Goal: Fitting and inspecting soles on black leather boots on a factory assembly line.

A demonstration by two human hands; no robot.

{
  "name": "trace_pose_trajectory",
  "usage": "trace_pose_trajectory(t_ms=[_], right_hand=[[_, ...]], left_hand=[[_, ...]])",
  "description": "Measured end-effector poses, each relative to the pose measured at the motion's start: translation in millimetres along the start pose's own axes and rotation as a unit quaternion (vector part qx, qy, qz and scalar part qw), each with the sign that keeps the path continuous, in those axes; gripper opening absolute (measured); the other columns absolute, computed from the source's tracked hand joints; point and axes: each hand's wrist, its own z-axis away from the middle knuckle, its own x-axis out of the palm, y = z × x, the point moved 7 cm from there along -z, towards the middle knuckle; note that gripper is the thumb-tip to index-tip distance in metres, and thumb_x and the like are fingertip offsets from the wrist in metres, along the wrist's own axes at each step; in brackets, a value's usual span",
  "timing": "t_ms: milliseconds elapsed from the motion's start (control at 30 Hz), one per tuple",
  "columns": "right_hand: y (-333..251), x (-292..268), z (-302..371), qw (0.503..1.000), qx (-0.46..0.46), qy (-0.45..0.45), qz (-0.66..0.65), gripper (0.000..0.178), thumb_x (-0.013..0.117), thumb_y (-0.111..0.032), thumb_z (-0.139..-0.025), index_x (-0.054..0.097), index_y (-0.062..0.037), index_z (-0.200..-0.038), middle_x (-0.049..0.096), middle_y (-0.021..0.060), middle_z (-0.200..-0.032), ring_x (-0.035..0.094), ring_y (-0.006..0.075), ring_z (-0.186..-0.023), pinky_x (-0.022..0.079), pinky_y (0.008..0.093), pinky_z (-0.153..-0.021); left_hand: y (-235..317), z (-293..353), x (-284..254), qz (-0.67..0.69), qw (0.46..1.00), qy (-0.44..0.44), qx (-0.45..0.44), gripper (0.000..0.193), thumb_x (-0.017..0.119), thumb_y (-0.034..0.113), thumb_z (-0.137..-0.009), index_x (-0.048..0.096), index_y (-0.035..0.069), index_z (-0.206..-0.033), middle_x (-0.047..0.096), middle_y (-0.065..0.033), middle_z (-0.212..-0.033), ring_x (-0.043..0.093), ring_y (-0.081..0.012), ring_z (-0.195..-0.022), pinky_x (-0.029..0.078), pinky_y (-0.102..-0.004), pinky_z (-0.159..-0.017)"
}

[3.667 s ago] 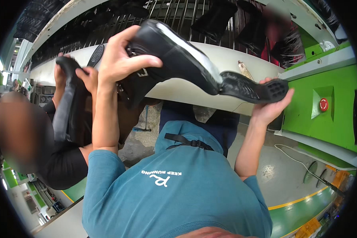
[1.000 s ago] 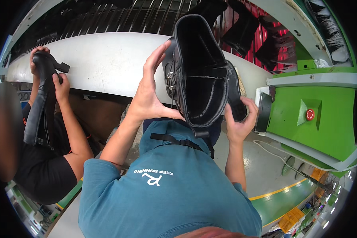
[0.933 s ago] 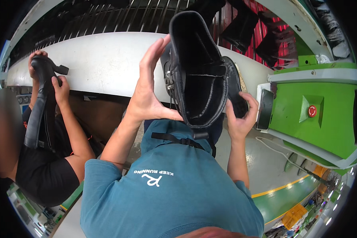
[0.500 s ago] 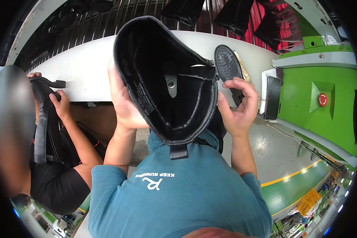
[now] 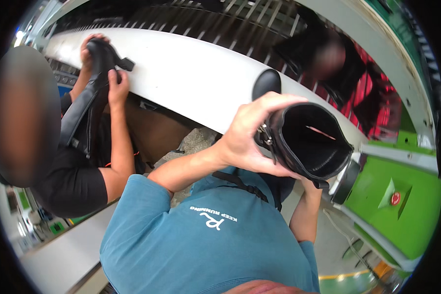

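A tall black boot (image 5: 290, 147) is held up in front of me, tilted, with its dark opening facing up toward me. My left hand (image 5: 250, 132) is wrapped round the outside of the shaft, thumb below and fingers over the top, beside a metal buckle (image 5: 264, 132). A small pull tab (image 5: 321, 184) hangs at the near rim. Beyond my left hand shows a rounded black toe (image 5: 267, 84); whether it joins this boot is hidden. My right hand (image 5: 309, 186) is behind the boot's near rim, its fingers out of sight.
On the left, a co-worker's hands (image 5: 117, 88) hold another black boot (image 5: 102, 59) over the white ledge (image 5: 191, 63). Dark pieces (image 5: 318, 54) lie on metal bars behind it. At right stands a green machine (image 5: 382, 196) with a red button (image 5: 395, 198).
My view has turned. The boot has shifted right and tilted, its opening looking smaller. My right hand, open beside it before, is now behind it. The co-worker's boot stays in their hands.
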Motion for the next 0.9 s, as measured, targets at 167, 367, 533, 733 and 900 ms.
trace_pose_trajectory(t_ms=[167, 367, 533, 733, 900], right_hand=[[5.6, -12.2, 0.0, 0.973, -0.017, -0.003, 0.230, 0.051, 0.087, -0.011, -0.086, 0.071, -0.0012, -0.132, 0.071, 0.0197, -0.129, 0.069, 0.0379, -0.123, 0.053, 0.0425, -0.109], [14.1, -64.0, 19.1, 0.867, -0.016, -0.016, 0.498, 0.070, 0.096, -0.022, -0.082, 0.068, -0.0051, -0.143, 0.066, 0.0196, -0.137, 0.060, 0.0424, -0.130, 0.047, 0.0512, -0.114], [9.5, -70.2, 17.0, 0.893, -0.012, 0.006, 0.450, 0.062, 0.097, -0.023, -0.081, 0.072, -0.0050, -0.134, 0.068, 0.0162, -0.134, 0.061, 0.0407, -0.126, 0.052, 0.0508, -0.108], [17.0, -87.3, 19.0, 0.883, 0.001, 0.083, 0.463, 0.061, 0.096, -0.026, -0.080, 0.073, -0.0049, -0.132, 0.066, 0.0140, -0.133, 0.060, 0.0393, -0.124, 0.053, 0.0503, -0.107], [16.9, -86.6, 18.1, 0.881, -0.002, 0.089, 0.465, 0.058, 0.096, -0.027, -0.079, 0.074, -0.0063, -0.129, 0.066, 0.0122, -0.132, 0.061, 0.0382, -0.124, 0.053, 0.0499, -0.106]], left_hand=[[6.5, 3.7, -21.4, 0.037, 0.999, 0.000, 0.000, 0.125, 0.113, 0.031, -0.063, 0.044, -0.009, -0.160, 0.067, -0.0224, -0.135, 0.068, -0.0310, -0.127, 0.056, -0.0458, -0.109], [28.0, -46.1, -31.4, 0.113, 0.989, -0.091, 0.006, 0.134, 0.108, 0.062, -0.063, 0.047, -0.008, -0.159, 0.067, -0.0254, -0.141, 0.065, -0.0361, -0.133, 0.053, -0.0475, -0.113], [38.4, -106.5, -73.5, 0.044, 0.996, -0.050, 0.062, 0.080, 0.094, 0.061, -0.084, 0.078, -0.004, -0.128, 0.077, -0.0214, -0.129, 0.073, -0.0348, -0.123, 0.056, -0.0455, -0.108], [59.0, -261.8, -50.6, -0.372, 0.926, -0.056, 0.041, 0.045, 0.080, 0.031, -0.101, 0.075, -0.005, -0.127, 0.082, -0.0194, -0.114, 0.078, -0.0268, -0.105, 0.061, -0.0371, -0.097], [-48.7, -356.7, -7.1, -0.569, 0.805, -0.158, -0.051, 0.121, 0.063, 0.094, -0.089, 0.060, -0.012, -0.147, 0.075, -0.0361, -0.129, 0.073, -0.0516, -0.123, 0.057, -0.0534, -0.110]])
